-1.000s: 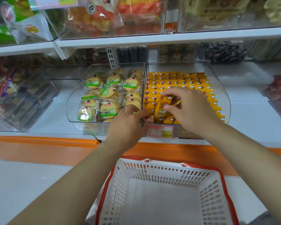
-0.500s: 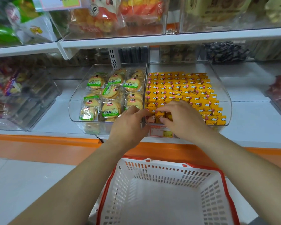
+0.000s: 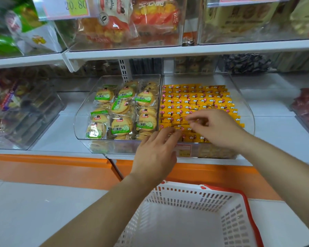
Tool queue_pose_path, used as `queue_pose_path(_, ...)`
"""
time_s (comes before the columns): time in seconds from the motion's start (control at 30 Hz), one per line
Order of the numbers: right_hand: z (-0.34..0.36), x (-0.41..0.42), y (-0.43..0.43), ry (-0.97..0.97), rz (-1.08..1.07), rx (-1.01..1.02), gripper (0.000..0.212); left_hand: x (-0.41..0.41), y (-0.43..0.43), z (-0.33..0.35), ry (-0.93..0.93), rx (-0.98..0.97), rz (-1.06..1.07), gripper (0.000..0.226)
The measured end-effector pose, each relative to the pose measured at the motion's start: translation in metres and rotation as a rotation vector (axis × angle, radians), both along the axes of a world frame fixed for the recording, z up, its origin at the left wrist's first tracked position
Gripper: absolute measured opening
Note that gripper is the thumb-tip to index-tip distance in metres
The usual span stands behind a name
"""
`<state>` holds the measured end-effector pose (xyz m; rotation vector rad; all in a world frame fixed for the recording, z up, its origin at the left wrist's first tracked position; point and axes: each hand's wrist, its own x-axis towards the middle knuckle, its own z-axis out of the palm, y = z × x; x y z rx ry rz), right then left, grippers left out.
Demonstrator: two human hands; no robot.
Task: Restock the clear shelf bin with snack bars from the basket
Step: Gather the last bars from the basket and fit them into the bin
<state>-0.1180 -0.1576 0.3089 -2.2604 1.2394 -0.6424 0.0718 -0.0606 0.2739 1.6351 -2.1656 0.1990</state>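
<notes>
Head view: the clear shelf bin [image 3: 221, 152] sits on a white shelf [image 3: 275, 130], its front wall flush with the shelf lip above an orange strip [image 3: 52, 168]. Yellow snack bars [image 3: 194, 100] fill its right compartment in tight rows, from the centre divider to the curved right wall, with a bare strip at the back. Round biscuit packs [image 3: 121, 107] fill the left compartment. The left hand [image 3: 155, 152] reaches over the front edge beside the divider, fingers straight, tips on the front row. The right hand [image 3: 216, 127] hovers above the front rows, fingers loosely bent and blurred; I cannot tell whether it holds a bar. Open room separates the bars from the upper shelf [image 3: 168, 49]. The white basket [image 3: 185, 198] stands below, just before the strip.
</notes>
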Motion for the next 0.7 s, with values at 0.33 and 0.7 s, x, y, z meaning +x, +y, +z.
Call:
queue_pose_path(0.33, 0.007, 0.044, -0.057, 0.397, 0.236, -0.004, 0.001, 0.001, -0.012, -0.001, 0.072, -0.062, 0.012, 0.044)
queue_pose_path(0.7, -0.003, 0.031, -0.044, 0.175, 0.231, 0.016, 0.007, 0.008, -0.016, -0.008, 0.036, -0.140, -0.032, 0.042)
